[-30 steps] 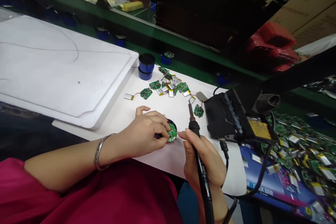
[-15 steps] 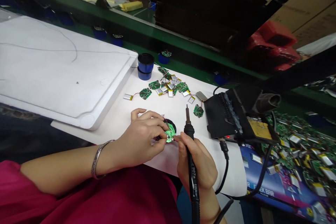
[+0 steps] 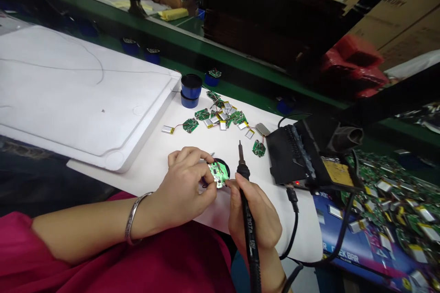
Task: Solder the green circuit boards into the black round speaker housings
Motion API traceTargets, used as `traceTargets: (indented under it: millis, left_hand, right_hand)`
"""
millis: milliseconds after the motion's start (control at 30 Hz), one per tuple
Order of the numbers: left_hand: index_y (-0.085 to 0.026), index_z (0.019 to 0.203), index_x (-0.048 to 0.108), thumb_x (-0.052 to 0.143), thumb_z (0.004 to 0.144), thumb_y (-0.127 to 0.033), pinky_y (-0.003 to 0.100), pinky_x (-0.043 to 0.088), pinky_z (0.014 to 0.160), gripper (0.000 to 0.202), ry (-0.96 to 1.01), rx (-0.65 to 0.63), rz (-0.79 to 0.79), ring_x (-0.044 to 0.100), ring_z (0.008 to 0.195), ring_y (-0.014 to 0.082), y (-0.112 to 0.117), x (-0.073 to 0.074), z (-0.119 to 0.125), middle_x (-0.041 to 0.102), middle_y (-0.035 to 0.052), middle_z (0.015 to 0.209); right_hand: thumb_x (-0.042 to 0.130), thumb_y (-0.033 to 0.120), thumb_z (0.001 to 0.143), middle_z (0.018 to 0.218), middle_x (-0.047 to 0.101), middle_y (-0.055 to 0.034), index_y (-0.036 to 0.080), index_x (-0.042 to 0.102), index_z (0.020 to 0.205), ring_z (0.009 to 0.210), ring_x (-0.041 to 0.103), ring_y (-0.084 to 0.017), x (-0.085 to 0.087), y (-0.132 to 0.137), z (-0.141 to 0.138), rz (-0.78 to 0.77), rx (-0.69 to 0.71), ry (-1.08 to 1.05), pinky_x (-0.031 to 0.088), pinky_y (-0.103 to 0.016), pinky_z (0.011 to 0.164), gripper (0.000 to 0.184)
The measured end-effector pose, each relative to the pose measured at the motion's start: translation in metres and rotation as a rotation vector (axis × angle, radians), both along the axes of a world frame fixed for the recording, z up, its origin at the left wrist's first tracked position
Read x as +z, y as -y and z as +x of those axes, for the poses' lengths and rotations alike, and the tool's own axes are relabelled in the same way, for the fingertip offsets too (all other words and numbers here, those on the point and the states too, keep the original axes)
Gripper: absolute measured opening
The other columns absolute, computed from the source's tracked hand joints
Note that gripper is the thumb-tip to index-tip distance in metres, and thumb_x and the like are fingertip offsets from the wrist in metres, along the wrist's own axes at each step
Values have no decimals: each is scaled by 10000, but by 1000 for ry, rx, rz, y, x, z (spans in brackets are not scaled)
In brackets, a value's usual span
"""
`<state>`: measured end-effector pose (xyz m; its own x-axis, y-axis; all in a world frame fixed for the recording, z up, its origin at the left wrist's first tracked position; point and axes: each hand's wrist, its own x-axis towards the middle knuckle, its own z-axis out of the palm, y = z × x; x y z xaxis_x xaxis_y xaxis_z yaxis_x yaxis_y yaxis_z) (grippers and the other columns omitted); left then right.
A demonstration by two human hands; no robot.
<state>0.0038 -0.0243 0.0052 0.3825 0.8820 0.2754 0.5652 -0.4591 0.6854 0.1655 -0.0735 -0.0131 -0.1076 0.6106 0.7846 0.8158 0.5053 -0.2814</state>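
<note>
A round green circuit board [image 3: 219, 175] sits tilted at a dark round housing near the table's front. My left hand [image 3: 187, 185], wearing a silver bangle, is closed on the board's left edge; the fingers hide part of it. Thin wires cross the board's top. My right hand [image 3: 256, 213] is wrapped round a black soldering iron [image 3: 248, 224], whose bare metal tip points up and away from the board. The right fingertips reach the board's right edge. Behind the hands lies a cluster of green boards [image 3: 237, 116] with small silver battery cells [image 3: 222, 125] wired to them.
Two stacked blue cups [image 3: 191, 89] stand behind the cluster. A white foam slab [image 3: 75, 105] fills the left side. At right is a black soldering stand [image 3: 292, 151] with a yellow sponge [image 3: 337, 171], beside a heap of boards and cells [image 3: 395, 206]. Another person's arm shows at the back.
The left fingers have shifted, and more of the green board shows. The soldering iron has moved slightly left in view, along with my right hand.
</note>
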Motion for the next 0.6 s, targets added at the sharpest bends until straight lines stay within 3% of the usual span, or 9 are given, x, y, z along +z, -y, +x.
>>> traceTargets:
  millis: [200,333,433,600]
  left_hand:
    - [-204,678,603,601,770,-125,482,347,948,121,23,-6,-88,556,1130,257,-2,0,1,670,52,1024]
    - [-198,671,585,582,761,-103,493,339,955,131,39,-1,-106,556,1135,252,-2,-2,2,656,53,1013]
    - [-193,665,572,572,762,-101,492,338,952,134,41,2,-106,555,1132,250,-1,-3,3,650,55,1013]
    - [-194,660,557,567,768,-97,489,349,932,146,32,8,-95,549,1128,256,-2,-4,5,646,62,1016]
  right_hand:
    - [667,157,876,866,763,-37,163,635,1209,772,735,-174,15,8,9,-137,-206,-290,598,-290,724,335]
    - [686,201,874,750,745,-31,140,684,1163,606,715,-186,25,7,20,-171,-208,-488,597,-308,589,295]
    - [730,223,840,743,734,-43,138,737,1035,574,701,-191,29,5,23,-127,-257,-475,582,-309,542,213]
    - [717,217,822,669,667,4,153,703,869,490,630,-147,34,-1,26,-95,-188,-528,512,-277,462,81]
